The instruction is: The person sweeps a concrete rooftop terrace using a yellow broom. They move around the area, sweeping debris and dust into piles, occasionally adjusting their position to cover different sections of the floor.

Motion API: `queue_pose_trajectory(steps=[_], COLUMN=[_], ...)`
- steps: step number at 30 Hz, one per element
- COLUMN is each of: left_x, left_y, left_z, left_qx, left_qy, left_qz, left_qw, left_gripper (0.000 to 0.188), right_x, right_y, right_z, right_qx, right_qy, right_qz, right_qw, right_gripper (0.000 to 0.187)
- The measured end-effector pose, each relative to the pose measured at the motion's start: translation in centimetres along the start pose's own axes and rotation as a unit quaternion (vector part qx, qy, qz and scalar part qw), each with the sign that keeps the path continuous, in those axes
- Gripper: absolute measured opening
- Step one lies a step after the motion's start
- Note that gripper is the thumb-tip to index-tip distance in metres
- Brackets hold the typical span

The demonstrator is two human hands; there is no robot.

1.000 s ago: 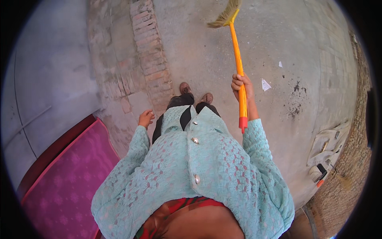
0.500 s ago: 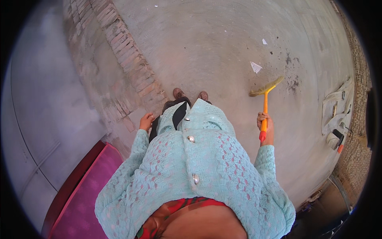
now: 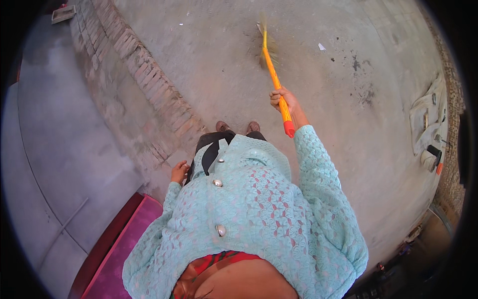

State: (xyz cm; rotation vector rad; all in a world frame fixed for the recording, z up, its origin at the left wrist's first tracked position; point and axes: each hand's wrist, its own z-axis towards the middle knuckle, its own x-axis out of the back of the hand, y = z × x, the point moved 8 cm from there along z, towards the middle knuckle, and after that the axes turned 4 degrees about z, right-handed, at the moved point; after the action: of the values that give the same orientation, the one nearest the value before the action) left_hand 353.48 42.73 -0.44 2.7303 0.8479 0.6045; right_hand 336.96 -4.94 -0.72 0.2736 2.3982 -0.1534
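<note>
Broom [image 3: 271, 68] farther left, in right hand [image 3: 292, 102]

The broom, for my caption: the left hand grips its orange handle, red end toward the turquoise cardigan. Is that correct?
Not quite: the head view shows the right hand gripping the broom by its orange handle, not the left hand. The red end is indeed toward the turquoise cardigan.

broom bristles [image 3: 272, 54]: blurred | purple cover [image 3: 132, 233]: cut off at bottom | white speck [image 3: 180, 24]: too small to identify
</note>
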Motion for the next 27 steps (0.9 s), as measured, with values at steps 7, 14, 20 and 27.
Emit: queue_pose_trajectory(steps=[7,14,20,27], left_x=[0.0,-2.9,-5.4,-6.6], left_y=[2.5,7.8,12.2,16.1], left_z=[3.3,9.1,10.7,10.4], left_qx=[-0.041,-0.019,-0.019,-0.02], left_qy=[-0.007,-0.051,-0.098,-0.072], left_qz=[-0.023,-0.027,0.048,0.135], left_qw=[0.999,0.998,0.994,0.988], left_gripper=[0.035,0.034,0.032,0.032], right_x=[-7.8,-5.2,3.4,20.2], right_y=[0.4,-0.8,-2.4,-10.8], right_z=[-0.5,-10.9,-19.4,-23.1], right_qx=[0.049,0.176,0.272,0.264], right_qy=[-0.109,0.045,0.206,0.292], right_qz=[-0.136,-0.227,-0.062,0.165], right_qw=[0.983,0.957,0.938,0.904], right_gripper=[0.053,0.058,0.043,0.016])
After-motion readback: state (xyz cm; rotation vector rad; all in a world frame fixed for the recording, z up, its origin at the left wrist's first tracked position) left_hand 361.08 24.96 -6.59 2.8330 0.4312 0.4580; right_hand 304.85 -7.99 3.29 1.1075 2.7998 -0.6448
